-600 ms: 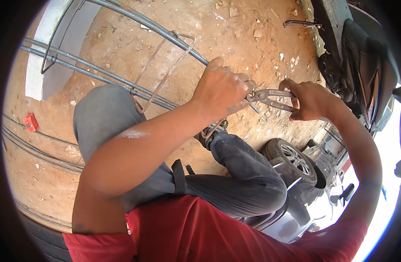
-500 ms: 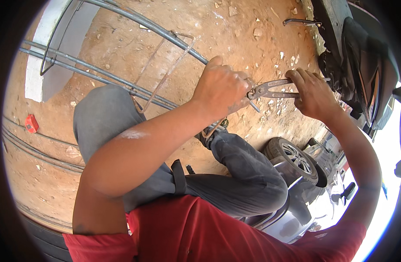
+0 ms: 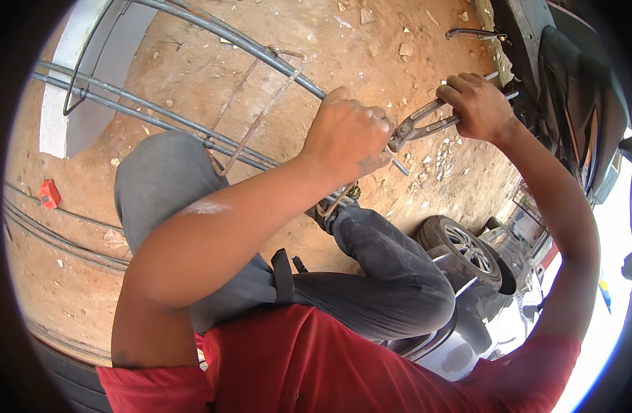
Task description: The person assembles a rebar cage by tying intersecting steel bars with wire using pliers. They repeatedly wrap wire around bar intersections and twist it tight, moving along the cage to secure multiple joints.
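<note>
My left hand [image 3: 347, 134] is clenched around the end of a long grey steel bar [image 3: 247, 51] of a rebar cage, at a wire stirrup [image 3: 271, 103]. My right hand [image 3: 475, 103] grips the handles of metal pincers [image 3: 419, 127]. The pincer jaws meet the bar right beside my left fist. Whatever the jaws bite is hidden by my fingers. My knees in grey trousers [image 3: 371, 275] sit below the bars.
More parallel bars [image 3: 144, 113] run left over red dirt with small stones. A white concrete block [image 3: 89, 82] lies upper left, a small red object [image 3: 49, 194] at left. A silver car and its wheel [image 3: 467, 251] stand lower right, dark machinery [image 3: 577, 89] upper right.
My right hand has swung the pincer handles upward and to the right, turning the jaws at the bar. My left fist has kept its hold on the bar.
</note>
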A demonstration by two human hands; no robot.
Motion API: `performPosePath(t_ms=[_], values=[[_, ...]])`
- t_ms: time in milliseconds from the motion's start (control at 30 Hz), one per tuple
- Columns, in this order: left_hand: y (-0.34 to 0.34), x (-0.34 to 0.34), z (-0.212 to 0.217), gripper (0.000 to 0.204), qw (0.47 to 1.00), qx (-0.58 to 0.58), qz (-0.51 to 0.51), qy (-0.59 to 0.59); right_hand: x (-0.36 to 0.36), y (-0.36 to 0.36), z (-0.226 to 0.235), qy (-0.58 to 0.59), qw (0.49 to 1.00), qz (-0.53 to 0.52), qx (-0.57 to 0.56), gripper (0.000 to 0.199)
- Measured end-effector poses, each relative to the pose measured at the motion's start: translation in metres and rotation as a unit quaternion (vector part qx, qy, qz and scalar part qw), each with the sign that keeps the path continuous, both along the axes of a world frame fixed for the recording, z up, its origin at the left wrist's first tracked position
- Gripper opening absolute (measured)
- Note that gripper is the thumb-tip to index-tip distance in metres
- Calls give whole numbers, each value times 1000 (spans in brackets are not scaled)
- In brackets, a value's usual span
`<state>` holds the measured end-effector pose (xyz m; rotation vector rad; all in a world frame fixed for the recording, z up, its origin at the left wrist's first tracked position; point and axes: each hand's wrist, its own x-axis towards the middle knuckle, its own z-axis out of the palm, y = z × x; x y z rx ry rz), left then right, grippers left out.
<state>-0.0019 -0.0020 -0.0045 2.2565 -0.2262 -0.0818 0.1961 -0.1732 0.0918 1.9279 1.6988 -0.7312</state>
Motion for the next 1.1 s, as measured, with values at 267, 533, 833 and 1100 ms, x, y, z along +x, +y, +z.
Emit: performPosePath(t_ms=[267,533,833,1100], values=[[0,6,0,39,997,30,-29,70,43,18,-76,147,988,41,4,25],[-1,5,-1,39,998,34,-20,56,34,7,-78,154,986,-55,-31,20],[-13,-3,-1,42,994,-42,66,-77,10,48,0,73,908,-140,-388,14],[-16,-3,-10,32,993,-44,59,-96,-1,62,22,186,683,-427,-563,14]])
